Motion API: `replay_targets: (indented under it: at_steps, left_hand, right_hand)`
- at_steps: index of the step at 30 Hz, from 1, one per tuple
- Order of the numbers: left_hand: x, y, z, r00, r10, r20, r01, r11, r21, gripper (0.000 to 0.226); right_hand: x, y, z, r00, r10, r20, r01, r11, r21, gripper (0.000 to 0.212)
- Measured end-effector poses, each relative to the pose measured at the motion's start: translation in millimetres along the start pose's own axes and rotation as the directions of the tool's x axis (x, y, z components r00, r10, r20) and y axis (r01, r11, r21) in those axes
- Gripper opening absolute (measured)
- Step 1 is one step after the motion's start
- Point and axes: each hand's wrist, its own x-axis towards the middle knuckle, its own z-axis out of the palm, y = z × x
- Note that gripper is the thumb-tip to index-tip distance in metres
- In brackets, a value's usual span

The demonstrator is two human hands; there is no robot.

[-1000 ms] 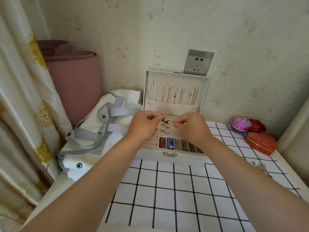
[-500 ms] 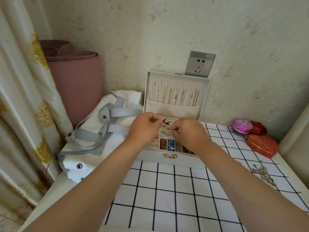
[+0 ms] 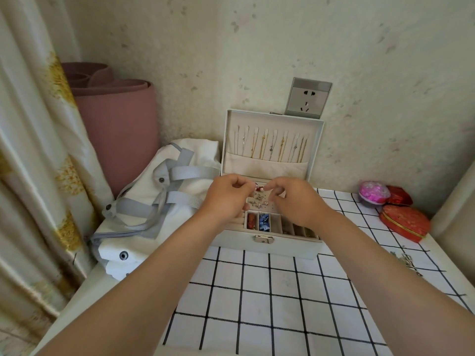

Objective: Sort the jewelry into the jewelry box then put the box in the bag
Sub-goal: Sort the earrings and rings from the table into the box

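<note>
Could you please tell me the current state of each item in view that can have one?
jewelry box: open, lid upright.
bag: lying slumped to the left of the jewelry box.
left hand: pinches the red-and-white piece over the jewelry box.
right hand: pinches the same piece.
necklaces: hanging in the lid.
red heart box: closed.

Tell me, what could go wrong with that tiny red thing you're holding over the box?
1. The red piece is pinched only by fingertips of the left hand and right hand. It might slip and get lost among the small silver studs in the jewelry box.
2. The loose jewelry near the right edge of the checked tablecloth could get swept off if the right hand pulls back carelessly.
</note>
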Motion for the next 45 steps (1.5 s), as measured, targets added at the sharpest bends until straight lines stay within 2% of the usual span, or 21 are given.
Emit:
replay_targets:
  at_steps: [4, 8, 12, 18, 20, 22, 24, 25, 28, 30, 33, 40, 45]
  left_hand:
    - [-3, 2, 3, 0.999, -0.007, 0.046, 0.009, 0.999, -0.038, 0.014]
    - [-4, 4, 6, 0.998, -0.036, 0.045, 0.041, 0.995, -0.094, 0.015]
    - [-6, 5, 8, 0.996, -0.073, 0.043, 0.079, 0.987, -0.144, 0.014]
    - [-3, 7, 9, 0.996, -0.063, 0.058, 0.071, 0.984, -0.164, 0.014]
    - [0, 3, 9, 0.999, 0.009, 0.039, -0.006, 0.998, -0.059, 0.015]
    - [6, -6, 9, 0.983, 0.181, 0.024, -0.181, 0.950, 0.255, 0.015]
    - [10, -14, 9, 0.951, 0.299, 0.079, -0.293, 0.788, 0.541, 0.020]
    - [11, -17, 10, 0.935, 0.333, 0.125, -0.336, 0.711, 0.618, 0.023]
    - [13, -26, 13, 0.867, 0.397, 0.301, -0.474, 0.474, 0.742, 0.032]
    - [13, -31, 15, 0.840, 0.401, 0.366, -0.515, 0.378, 0.769, 0.036]
    - [15, -36, 18, 0.837, 0.398, 0.375, -0.517, 0.350, 0.781, 0.039]
    - [14, -37, 17, 0.834, 0.420, 0.358, -0.518, 0.370, 0.772, 0.037]
    - [14, -37, 16, 0.821, 0.440, 0.364, -0.537, 0.378, 0.754, 0.038]
  right_hand:
    - [-2, -8, -10, 0.998, -0.008, -0.060, 0.021, 0.975, 0.222, 0.021]
    - [-7, -18, -15, 0.999, -0.011, -0.043, 0.031, 0.873, 0.486, 0.020]
    - [-8, -18, -17, 0.999, 0.009, -0.039, 0.015, 0.823, 0.568, 0.020]
    - [-6, -17, -16, 0.992, 0.033, -0.124, 0.050, 0.787, 0.615, 0.015]
    - [-3, -12, -14, 0.984, 0.078, -0.160, 0.032, 0.807, 0.590, 0.014]
    - [-1, -6, -12, 0.975, 0.122, -0.184, -0.007, 0.849, 0.528, 0.014]
    - [-3, 1, -10, 0.975, 0.140, -0.174, -0.053, 0.902, 0.428, 0.011]
    - [-4, 4, -8, 0.977, 0.138, -0.164, -0.071, 0.931, 0.359, 0.010]
    - [-9, 13, -4, 0.987, 0.097, -0.130, -0.076, 0.984, 0.162, 0.009]
    - [-11, 15, -2, 0.993, 0.073, -0.096, -0.062, 0.992, 0.106, 0.009]
    - [-12, 14, -1, 0.996, 0.051, -0.071, -0.047, 0.997, 0.053, 0.009]
    - [-11, 13, 1, 0.998, -0.060, -0.025, 0.056, 0.992, -0.113, 0.015]
    - [-10, 19, -1, 0.999, -0.045, -0.007, 0.045, 0.998, -0.048, 0.012]
